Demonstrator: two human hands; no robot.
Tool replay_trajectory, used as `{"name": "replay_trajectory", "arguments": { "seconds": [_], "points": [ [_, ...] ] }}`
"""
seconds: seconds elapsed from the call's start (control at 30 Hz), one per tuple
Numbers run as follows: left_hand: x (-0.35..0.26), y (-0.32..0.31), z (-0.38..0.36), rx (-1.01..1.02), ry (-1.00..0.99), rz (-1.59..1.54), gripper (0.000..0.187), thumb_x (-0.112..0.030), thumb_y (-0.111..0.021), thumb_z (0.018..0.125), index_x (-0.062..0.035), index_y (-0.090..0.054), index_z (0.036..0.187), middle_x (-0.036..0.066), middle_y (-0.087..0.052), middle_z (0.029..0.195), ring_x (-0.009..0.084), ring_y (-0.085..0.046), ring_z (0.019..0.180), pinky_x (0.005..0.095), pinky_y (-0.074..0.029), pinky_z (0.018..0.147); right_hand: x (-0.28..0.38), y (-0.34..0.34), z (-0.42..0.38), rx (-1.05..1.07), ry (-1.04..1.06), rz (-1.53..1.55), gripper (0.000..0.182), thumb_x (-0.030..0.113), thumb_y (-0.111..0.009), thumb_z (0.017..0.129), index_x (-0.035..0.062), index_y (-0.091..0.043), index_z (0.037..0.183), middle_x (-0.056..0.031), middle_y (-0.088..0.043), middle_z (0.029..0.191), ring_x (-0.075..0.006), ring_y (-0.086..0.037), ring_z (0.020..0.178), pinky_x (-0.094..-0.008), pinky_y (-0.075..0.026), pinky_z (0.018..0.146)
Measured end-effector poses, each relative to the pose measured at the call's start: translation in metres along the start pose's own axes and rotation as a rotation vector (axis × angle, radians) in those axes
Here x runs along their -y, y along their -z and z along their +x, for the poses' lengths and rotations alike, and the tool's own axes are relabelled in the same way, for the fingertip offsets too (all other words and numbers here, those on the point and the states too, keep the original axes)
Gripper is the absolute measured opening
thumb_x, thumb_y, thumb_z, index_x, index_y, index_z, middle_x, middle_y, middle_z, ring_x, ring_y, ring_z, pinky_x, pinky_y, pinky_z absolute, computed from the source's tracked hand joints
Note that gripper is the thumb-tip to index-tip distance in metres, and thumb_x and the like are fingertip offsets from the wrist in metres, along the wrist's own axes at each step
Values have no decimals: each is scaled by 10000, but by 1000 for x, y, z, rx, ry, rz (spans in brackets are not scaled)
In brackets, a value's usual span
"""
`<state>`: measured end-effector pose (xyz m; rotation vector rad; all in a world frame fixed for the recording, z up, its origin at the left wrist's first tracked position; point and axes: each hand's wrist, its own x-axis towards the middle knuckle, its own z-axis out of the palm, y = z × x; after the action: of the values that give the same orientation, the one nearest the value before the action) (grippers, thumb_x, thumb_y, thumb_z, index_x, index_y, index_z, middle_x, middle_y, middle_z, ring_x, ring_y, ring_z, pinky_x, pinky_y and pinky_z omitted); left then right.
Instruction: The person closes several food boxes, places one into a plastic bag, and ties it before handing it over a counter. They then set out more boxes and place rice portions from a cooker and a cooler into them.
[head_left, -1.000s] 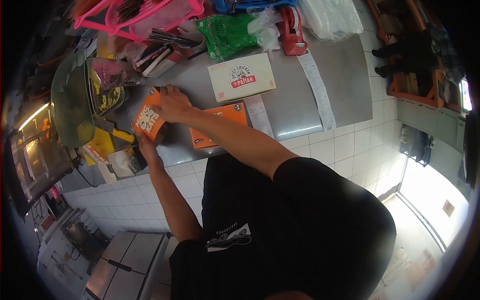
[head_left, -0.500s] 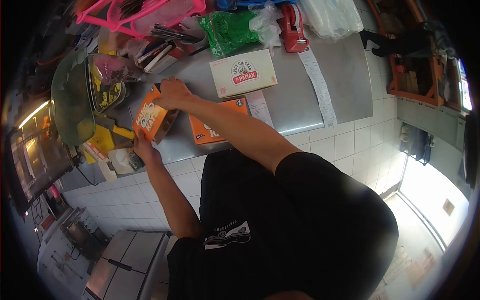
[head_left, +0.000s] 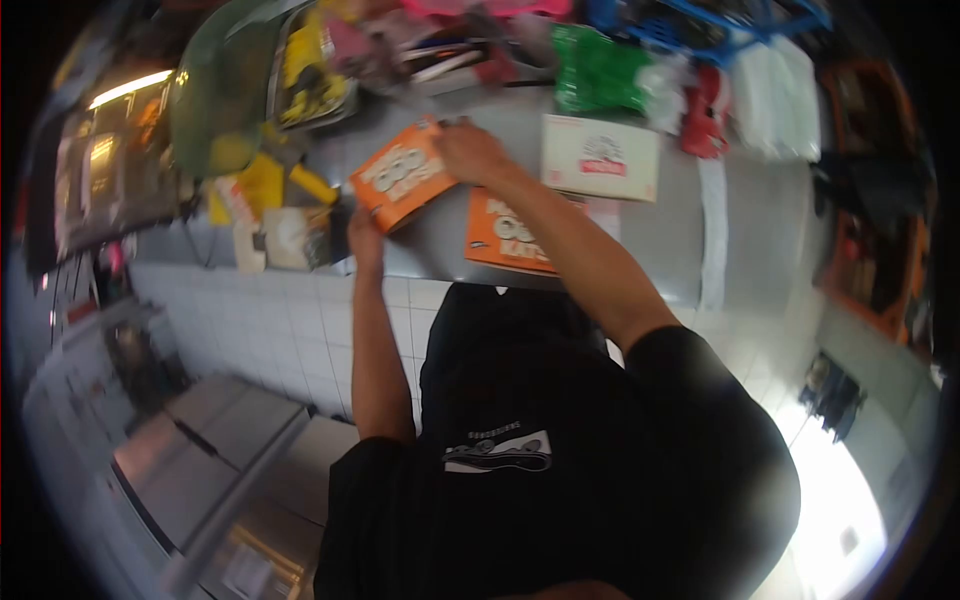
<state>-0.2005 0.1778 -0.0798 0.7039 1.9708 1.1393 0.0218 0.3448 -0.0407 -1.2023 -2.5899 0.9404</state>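
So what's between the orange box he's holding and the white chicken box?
In the head view, the right hand lies between the held orange box and the white box, with bare counter beyond it.

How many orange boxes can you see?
2. One orange box is tilted up between the left hand and right hand. The other lies flat on the counter under the right arm. More may be hidden.

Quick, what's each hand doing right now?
Left hand: gripping the orange box's near edge.
Right hand: gripping the same box's far corner.
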Motion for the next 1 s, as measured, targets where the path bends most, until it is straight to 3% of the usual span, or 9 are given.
{"name": "replay_trajectory", "arguments": {
  "seconds": [0.07, 0.1, 0.2, 0.3, 0.4, 0.53, 0.77, 0.87, 1.0],
  "points": [
    [-11, -20, -14, -167, -207, 131, 604, -415, -430, 1069, 65, -448, 1435, 185, -588, 1322, 259, -551, 1232, 351, -391, 1064, 13, 5, -8, -140, -121, 118, 476, 290, -515, 991, -5, -482, 1363, -262, -573, 1231, -442, -608, 1098, -494, -513, 941],
    [0, -7, -7, -13, -115, 116, 480, -324, -457, 1062, 56, -550, 1340, 132, -622, 1246, 229, -557, 1200, 335, -428, 1010, 19, 10, -10, -187, -217, 178, 510, 305, -525, 989, 4, -450, 1393, -254, -534, 1288, -451, -601, 1107, -488, -507, 958],
    [-40, -33, -53, -149, -7, -61, 568, -316, -442, 1055, 77, -402, 1463, 212, -550, 1380, 279, -525, 1292, 359, -387, 1094, 30, 30, -18, -13, -204, 187, 582, 332, -564, 973, 37, -388, 1443, -236, -494, 1325, -435, -546, 1192, -474, -478, 1014],
    [-24, -27, -71, -236, -116, -357, 513, -148, -498, 986, 77, -436, 1443, 217, -545, 1387, 286, -554, 1262, 373, -438, 1067, 28, 24, -23, -179, 85, 117, 635, 340, -630, 939, 54, -409, 1462, -246, -414, 1426, -416, -447, 1313, -466, -416, 1092],
    [-27, -21, -92, -106, -273, 81, 514, 42, -573, 874, 37, -530, 1387, 225, -589, 1333, 283, -624, 1176, 380, -516, 985, 34, 14, -21, -171, 234, 19, 650, 351, -685, 905, 80, -466, 1454, -235, -321, 1525, -403, -370, 1384, -463, -356, 1145],
    [-31, -19, -88, -206, -390, 280, 442, 11, -624, 887, 38, -584, 1326, 218, -672, 1205, 257, -677, 1090, 366, -537, 946, 49, 4, -10, -174, 85, 124, 622, 368, -695, 898, 102, -522, 1431, -223, -276, 1572, -410, -340, 1413, -461, -318, 1170],
    [-22, -6, -58, -177, -203, -144, 339, -7, -713, 865, 56, -653, 1193, 170, -748, 987, 232, -744, 892, 329, -584, 798, 47, 15, -6, -52, 111, 106, 623, 357, -702, 895, 97, -515, 1429, -268, -240, 1568, -453, -324, 1409, -453, -358, 1151],
    [-19, 4, -52, -24, -96, -82, 471, -6, -721, 840, 34, -594, 1291, 211, -704, 1122, 273, -723, 993, 355, -573, 849, 44, 12, -10, -48, 132, 63, 649, 386, -674, 914, 124, -471, 1471, -247, -237, 1579, -463, -271, 1438, -489, -306, 1176],
    [-61, 10, -67, -157, -529, 329, 722, -37, -740, 772, -56, -464, 1439, 217, -492, 1438, 325, -522, 1306, 423, -455, 1050, 36, 19, -4, 15, 321, -234, 725, 462, -631, 924, 171, -375, 1537, -203, -180, 1623, -469, -137, 1490, -598, -174, 1197]
  ]
}}
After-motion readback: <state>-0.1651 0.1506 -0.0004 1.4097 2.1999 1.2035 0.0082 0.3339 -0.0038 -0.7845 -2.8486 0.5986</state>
